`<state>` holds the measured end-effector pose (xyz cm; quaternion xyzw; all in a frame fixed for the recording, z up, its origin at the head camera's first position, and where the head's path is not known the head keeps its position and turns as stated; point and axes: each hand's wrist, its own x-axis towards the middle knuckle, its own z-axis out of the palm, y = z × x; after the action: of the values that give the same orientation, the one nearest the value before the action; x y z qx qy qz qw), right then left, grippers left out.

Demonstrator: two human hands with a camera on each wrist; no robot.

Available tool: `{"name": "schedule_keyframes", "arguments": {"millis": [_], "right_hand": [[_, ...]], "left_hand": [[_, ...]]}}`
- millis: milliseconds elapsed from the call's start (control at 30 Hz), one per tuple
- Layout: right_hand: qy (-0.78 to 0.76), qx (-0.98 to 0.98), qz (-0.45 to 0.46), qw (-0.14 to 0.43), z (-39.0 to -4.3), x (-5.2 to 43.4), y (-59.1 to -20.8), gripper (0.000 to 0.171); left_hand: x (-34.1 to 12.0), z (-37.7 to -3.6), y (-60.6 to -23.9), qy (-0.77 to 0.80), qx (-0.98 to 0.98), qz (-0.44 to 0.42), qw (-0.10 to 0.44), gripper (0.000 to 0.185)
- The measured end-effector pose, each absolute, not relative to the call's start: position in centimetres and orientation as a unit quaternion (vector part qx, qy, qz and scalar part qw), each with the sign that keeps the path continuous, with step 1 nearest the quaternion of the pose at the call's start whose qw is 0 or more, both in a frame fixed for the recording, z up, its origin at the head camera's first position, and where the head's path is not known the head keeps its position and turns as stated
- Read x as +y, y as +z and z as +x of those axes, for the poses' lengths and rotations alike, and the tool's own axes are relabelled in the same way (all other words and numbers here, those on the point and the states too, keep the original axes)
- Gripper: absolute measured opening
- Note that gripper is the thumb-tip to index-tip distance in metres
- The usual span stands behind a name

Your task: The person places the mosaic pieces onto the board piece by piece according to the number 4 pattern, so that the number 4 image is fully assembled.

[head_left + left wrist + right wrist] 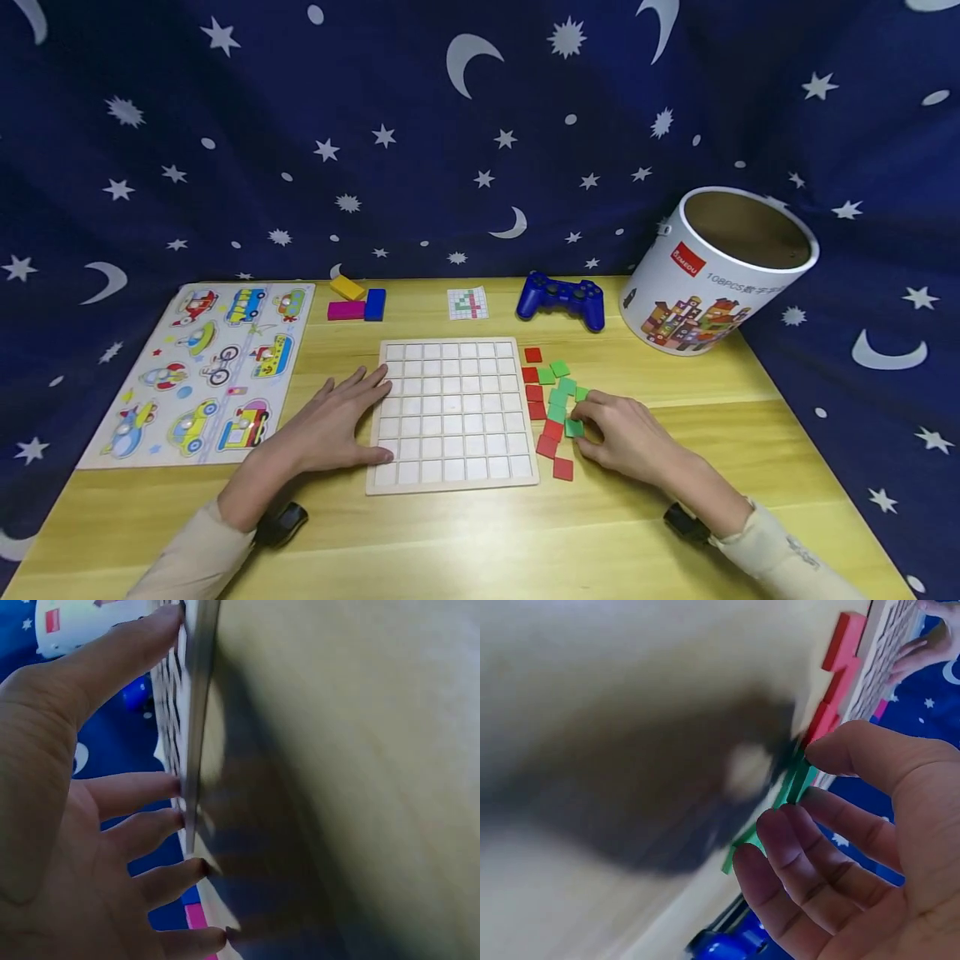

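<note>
From our head we look forward and down over the whole table (480,542), both hands low in view and the starry backdrop behind. The camera on our left wrist sits very close under the left hand (67,825), looking along the palm toward the fingertips, which touch the edge of the grid board (196,712) that the head view also shows beside that hand (330,425). The right wrist camera is equally close, facing past the right hand (862,855) to the tiles (791,784) at its fingertips, with the same board and the left hand visible beyond.
</note>
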<state>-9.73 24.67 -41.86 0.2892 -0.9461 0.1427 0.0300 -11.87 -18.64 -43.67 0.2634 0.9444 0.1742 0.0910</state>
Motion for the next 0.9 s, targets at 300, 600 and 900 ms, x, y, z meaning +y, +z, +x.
{"name": "schedule_keyframes", "arguments": {"millis": [300, 600, 900], "right_hand": [[0.163, -0.931, 0.316, 0.086, -11.7, 23.1, -41.1, 0.018], [0.171, -0.916, 0.353, 0.08, -14.1, 20.2, -40.7, 0.02], [0.174, -0.91, 0.371, 0.066, -17.1, 17.5, -39.9, 0.018]], "left_hand": [[-19.2, -12.4, -43.3, 0.208, 0.936, 0.248, 0.139, 0.102], [-19.6, -12.2, -43.7, 0.264, 0.923, 0.225, 0.167, 0.109], [-19.4, -12.3, -43.6, 0.274, 0.922, 0.215, 0.169, 0.109]]}}
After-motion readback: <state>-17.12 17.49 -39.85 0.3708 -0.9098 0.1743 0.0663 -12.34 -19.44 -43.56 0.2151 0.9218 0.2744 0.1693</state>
